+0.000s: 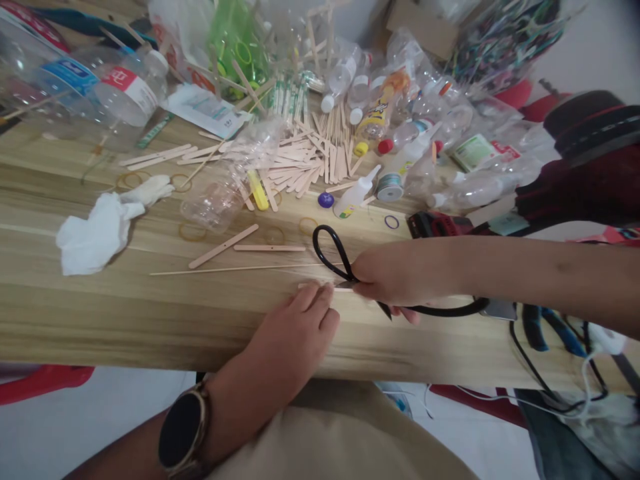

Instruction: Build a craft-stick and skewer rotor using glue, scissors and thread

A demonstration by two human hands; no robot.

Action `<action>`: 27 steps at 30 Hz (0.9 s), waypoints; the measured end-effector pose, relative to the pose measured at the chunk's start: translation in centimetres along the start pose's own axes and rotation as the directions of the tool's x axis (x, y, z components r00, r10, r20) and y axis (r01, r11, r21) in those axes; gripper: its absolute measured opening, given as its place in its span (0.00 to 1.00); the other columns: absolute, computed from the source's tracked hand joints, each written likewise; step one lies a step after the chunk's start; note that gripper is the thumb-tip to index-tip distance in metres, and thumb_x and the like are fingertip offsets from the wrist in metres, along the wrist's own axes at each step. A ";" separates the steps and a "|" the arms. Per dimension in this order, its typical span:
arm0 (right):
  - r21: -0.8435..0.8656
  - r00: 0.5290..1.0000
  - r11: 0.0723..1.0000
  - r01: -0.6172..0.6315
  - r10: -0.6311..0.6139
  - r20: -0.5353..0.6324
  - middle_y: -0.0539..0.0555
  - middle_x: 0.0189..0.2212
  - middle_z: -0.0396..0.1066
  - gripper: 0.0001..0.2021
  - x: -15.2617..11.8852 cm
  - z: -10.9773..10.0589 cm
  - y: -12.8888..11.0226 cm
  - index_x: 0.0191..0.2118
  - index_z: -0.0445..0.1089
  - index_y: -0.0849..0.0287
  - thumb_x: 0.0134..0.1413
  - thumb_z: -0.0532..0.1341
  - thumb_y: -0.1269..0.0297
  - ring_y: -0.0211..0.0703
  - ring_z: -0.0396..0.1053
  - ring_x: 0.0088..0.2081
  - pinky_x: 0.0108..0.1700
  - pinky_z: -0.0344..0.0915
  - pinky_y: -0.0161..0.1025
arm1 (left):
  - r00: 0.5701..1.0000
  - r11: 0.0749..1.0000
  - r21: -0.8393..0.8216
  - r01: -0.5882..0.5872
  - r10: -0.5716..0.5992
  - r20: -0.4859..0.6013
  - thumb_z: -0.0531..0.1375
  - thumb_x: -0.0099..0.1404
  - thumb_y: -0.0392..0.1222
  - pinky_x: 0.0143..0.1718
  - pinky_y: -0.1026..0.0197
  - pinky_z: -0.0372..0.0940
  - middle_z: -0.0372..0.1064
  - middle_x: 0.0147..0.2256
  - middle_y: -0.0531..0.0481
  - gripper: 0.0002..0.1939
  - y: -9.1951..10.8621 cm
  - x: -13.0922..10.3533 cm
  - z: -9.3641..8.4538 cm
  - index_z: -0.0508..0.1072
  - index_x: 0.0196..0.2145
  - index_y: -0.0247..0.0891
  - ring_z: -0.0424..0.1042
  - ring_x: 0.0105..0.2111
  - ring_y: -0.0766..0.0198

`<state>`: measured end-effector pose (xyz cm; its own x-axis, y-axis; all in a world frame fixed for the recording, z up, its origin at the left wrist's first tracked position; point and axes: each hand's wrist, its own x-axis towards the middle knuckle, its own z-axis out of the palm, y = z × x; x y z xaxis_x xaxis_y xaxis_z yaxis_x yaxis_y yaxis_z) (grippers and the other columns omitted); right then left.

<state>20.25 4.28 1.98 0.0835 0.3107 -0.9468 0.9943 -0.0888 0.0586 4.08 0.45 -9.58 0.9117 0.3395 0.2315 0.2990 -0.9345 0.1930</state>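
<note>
My right hand (395, 273) is closed round a pair of black-handled scissors (345, 259), gripping them near the blades. One handle loop sticks up to the left and the other trails to the right. A blade rests on a craft stick (343, 289) lying flat on the wooden table (150, 320). My left hand (305, 330) presses that stick down with its fingertips, which hide much of it. Just beyond lie a thin bamboo skewer (225, 270) and two craft sticks with small dark marks, one slanted (223, 247) and one level (270, 248).
A pile of craft sticks (300, 160) lies behind, with plastic bottles (130, 93) around it. Nearer are a glue bottle (356, 193), a purple cap (326, 199) and a crumpled tissue (95, 237). Blue-handled pliers (535, 328) and cables lie at right, near a power tool (440, 225).
</note>
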 end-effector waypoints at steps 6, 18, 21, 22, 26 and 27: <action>-0.079 0.998 0.997 0.021 -0.026 -0.058 0.58 0.24 0.75 0.15 -0.5 0.2 0.4 0.36 0.72 0.70 0.65 0.49 0.70 0.38 0.70 0.22 0.30 0.62 0.35 | 1.000 0.999 0.035 0.009 -0.010 0.017 0.55 0.69 0.35 0.52 0.53 0.67 0.71 0.54 0.37 0.06 0.3 0.1 0.1 0.72 0.37 0.32 0.70 0.53 0.49; -0.128 0.997 0.992 -0.013 0.004 -0.071 0.58 0.29 0.78 0.13 -0.6 0.5 -0.2 0.36 0.73 0.68 0.63 0.51 0.73 0.35 0.68 0.19 0.23 0.57 0.32 | 0.999 1.000 0.007 0.005 -0.006 0.050 0.56 0.68 0.33 0.55 0.52 0.65 0.70 0.54 0.34 0.04 0.4 0.3 0.5 0.70 0.35 0.32 0.68 0.55 0.49; -0.138 0.995 0.990 -0.015 0.001 -0.097 0.57 0.26 0.76 0.13 -0.7 0.6 -0.3 0.37 0.74 0.69 0.63 0.51 0.74 0.37 0.68 0.20 0.24 0.57 0.33 | 0.999 1.000 0.007 0.008 -0.008 0.048 0.55 0.68 0.33 0.55 0.52 0.64 0.70 0.54 0.34 0.05 0.4 0.3 0.6 0.70 0.35 0.32 0.68 0.55 0.49; -0.142 0.993 0.990 -0.011 -0.006 -0.114 0.56 0.25 0.76 0.13 -0.6 0.8 -0.3 0.37 0.74 0.68 0.63 0.52 0.74 0.37 0.68 0.20 0.24 0.57 0.33 | 0.999 1.000 0.009 0.008 -0.008 0.043 0.55 0.68 0.33 0.55 0.52 0.64 0.69 0.54 0.34 0.05 0.4 0.3 0.7 0.70 0.36 0.32 0.68 0.55 0.49; -0.130 0.980 0.990 0.048 -0.072 -0.187 0.55 0.22 0.74 0.12 -0.1 1.4 0.6 0.34 0.74 0.66 0.62 0.53 0.74 0.38 0.66 0.18 0.25 0.59 0.35 | 0.999 1.000 0.018 0.008 -0.009 0.031 0.55 0.69 0.33 0.56 0.52 0.63 0.69 0.54 0.35 0.04 0.5 0.2 0.7 0.70 0.37 0.32 0.68 0.55 0.50; -0.125 0.971 0.988 0.093 -0.118 -0.208 0.54 0.20 0.72 0.12 0.1 1.5 0.9 0.33 0.74 0.66 0.62 0.53 0.74 0.38 0.66 0.17 0.25 0.59 0.36 | 1.000 1.000 0.019 0.009 -0.010 0.029 0.55 0.69 0.34 0.56 0.52 0.63 0.69 0.54 0.35 0.05 0.5 0.2 0.7 0.70 0.37 0.32 0.68 0.55 0.50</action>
<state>21.04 2.80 1.44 -0.0220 0.5092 -0.8604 0.9982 0.0590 0.0094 4.62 0.02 -10.12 0.9167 0.3451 0.2015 0.3125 -0.9333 0.1769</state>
